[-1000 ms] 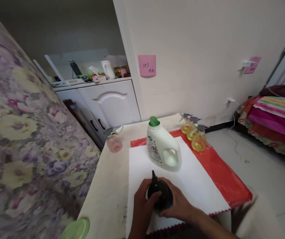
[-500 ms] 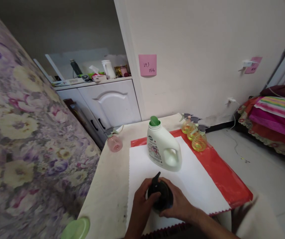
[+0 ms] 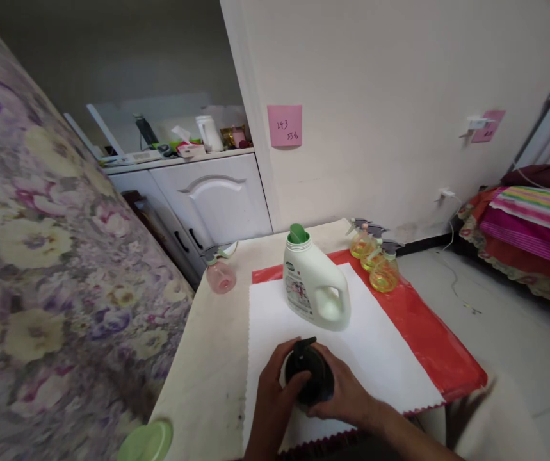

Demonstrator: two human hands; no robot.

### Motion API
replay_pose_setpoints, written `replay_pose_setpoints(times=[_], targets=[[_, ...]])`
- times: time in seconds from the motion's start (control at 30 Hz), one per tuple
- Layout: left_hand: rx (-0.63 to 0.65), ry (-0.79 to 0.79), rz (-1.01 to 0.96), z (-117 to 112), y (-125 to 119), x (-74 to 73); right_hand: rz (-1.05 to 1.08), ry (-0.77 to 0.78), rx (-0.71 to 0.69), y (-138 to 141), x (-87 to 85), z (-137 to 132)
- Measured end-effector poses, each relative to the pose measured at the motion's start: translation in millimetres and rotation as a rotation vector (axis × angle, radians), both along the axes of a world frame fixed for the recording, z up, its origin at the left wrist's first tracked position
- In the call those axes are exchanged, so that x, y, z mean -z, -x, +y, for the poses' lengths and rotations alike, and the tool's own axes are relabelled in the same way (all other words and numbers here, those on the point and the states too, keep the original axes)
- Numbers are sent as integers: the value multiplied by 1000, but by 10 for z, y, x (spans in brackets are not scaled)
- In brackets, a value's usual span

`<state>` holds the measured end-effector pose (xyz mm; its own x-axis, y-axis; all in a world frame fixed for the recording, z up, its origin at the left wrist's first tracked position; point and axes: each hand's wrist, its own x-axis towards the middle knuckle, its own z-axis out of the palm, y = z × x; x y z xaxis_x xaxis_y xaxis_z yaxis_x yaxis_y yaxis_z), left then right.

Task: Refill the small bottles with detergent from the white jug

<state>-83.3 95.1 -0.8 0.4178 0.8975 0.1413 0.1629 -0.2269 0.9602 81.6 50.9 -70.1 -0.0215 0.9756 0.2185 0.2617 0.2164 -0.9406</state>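
Note:
Both my hands wrap a small dark spray bottle point(image 3: 309, 379) that stands on a white cloth point(image 3: 380, 349) at the table's near edge. My left hand point(image 3: 275, 394) grips its left side with fingers curled round the black spray head. My right hand point(image 3: 346, 394) is closed round the bottle's right side. Just behind it stands a white detergent jug point(image 3: 314, 285) with a green spout and no cap.
A red mat point(image 3: 435, 346) lies under the cloth. Yellow spray bottles point(image 3: 375, 262) stand at the back right, a pink spray bottle point(image 3: 220, 275) at the back left. A green lid point(image 3: 147, 440) lies at the near left corner. A floral fabric surface rises on the left.
The black spray head has turned in my left hand: its nozzle pointed up before and now lies lower, pointing right. Both hands stay on the bottle.

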Motion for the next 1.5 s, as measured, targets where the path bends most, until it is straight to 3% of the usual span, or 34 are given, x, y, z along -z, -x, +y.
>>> replay_pose_setpoints(times=[0.1,0.17,0.37,0.6,0.83,1.07,1.27,1.5], targets=[[-128,-50,35,-49,-53,32,7,9,1,-1,14,-1],[-145,-71,56,-52,-71,22,7,12,2,0,9,-1],[53,-1,22,25,6,-44,-3,-14,-28,-6,-36,5],[-155,-91,78,-84,-104,0,-2,3,-11,-1,-39,-12],[64,47,6,-1,-21,-24,28,-37,-44,-13,-36,-2],[-148,-73,44,-66,-88,20,0,4,-9,-16,16,-2],[-9,-79,17,-31,-48,-70,-1,-22,-25,-19,-12,4],[-187,-73,84,-95,-110,-12,4,6,-10,-4,-37,-13]])
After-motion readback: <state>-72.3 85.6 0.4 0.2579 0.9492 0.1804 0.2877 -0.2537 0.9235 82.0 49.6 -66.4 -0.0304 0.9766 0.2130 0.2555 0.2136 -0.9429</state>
